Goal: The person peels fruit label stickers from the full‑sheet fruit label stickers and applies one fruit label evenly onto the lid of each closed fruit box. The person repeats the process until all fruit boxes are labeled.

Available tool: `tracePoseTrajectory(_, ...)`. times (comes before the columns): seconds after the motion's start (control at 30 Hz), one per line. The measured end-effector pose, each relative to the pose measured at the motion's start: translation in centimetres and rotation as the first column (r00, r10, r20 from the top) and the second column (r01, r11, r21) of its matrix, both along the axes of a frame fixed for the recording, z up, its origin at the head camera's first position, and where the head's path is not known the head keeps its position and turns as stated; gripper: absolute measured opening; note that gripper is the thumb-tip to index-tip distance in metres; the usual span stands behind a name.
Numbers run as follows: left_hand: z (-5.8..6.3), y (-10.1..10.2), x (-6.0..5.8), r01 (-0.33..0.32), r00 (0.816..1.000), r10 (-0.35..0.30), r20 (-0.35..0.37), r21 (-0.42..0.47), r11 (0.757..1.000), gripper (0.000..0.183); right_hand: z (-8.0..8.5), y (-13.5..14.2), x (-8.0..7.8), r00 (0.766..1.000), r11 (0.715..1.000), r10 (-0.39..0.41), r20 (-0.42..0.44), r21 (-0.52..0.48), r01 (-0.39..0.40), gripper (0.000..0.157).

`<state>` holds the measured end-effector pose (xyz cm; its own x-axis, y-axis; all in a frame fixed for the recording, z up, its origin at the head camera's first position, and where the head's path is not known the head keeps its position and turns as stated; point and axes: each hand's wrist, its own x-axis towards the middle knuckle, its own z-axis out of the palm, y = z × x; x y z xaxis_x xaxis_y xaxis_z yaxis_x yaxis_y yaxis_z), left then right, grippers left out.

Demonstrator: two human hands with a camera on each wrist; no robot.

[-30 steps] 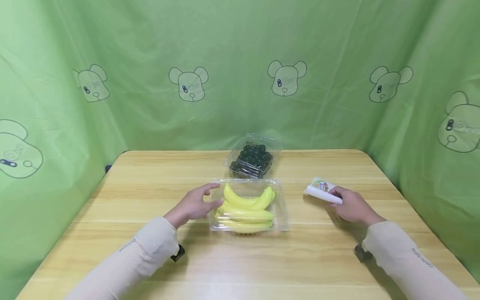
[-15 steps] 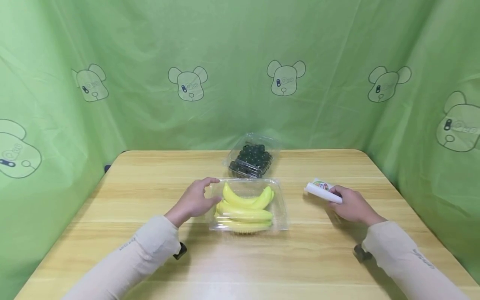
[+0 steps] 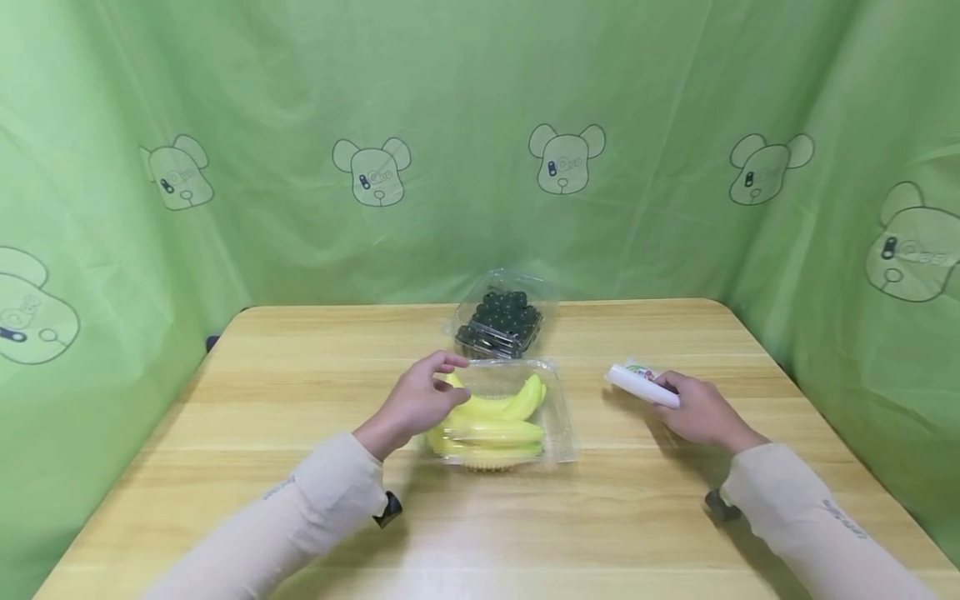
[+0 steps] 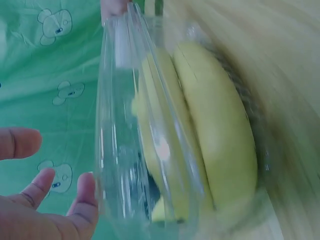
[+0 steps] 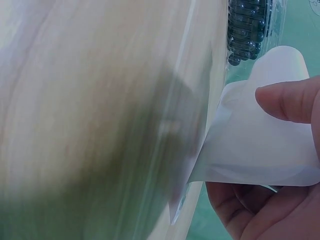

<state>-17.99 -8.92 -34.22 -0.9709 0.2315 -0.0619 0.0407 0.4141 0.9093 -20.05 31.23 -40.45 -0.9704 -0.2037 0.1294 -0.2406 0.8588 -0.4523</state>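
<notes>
Bananas lie inside a clear plastic clamshell box at the middle of the table, its lid down over them. My left hand is over the box's left side, thumb and fingers spread with nothing between them. In the left wrist view its fingertips come right up to the lid's edge. To the right of the box, my right hand grips a roll of white labels, with a round colourful printed label showing on it. The right wrist view has the thumb pressing the curled white backing.
Behind the banana box stands another clear clamshell with dark grapes, its lid raised at the back. Both boxes rest on a wood-grain table. A green curtain with bear-head prints encloses the back and sides.
My left hand has moved to the right, from beside the box's left edge to over its left part. The right hand keeps the label roll in nearly the same place.
</notes>
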Motion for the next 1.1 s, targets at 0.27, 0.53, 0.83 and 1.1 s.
tracePoseTrajectory(0.27,-0.3,1.9,-0.1,0.034,0.997,-0.036,0.071,0.032,0.999,0.045,-0.3,-0.1,0.0,1.000,1.000,-0.001,0.011,0.008,0.001,0.030)
tracePoseTrajectory(0.53,-0.2,4.6,-0.1,0.084,0.992,-0.087,0.095,0.036,0.996,0.044,-0.1,-0.2,0.4,1.000,1.000,0.005,0.022,0.000,-0.005,0.031)
tracePoseTrajectory(0.83,0.0,9.0,0.3,0.098,0.987,-0.107,0.120,0.081,0.992,0.045,-0.3,-0.1,0.2,1.000,1.000,0.003,0.012,0.007,-0.003,0.030)
tracePoseTrajectory(1.1,0.2,12.6,0.6,0.061,0.983,-0.081,0.163,0.126,0.990,0.046,-0.4,0.0,0.1,1.000,1.000,0.012,0.008,0.010,-0.012,0.030)
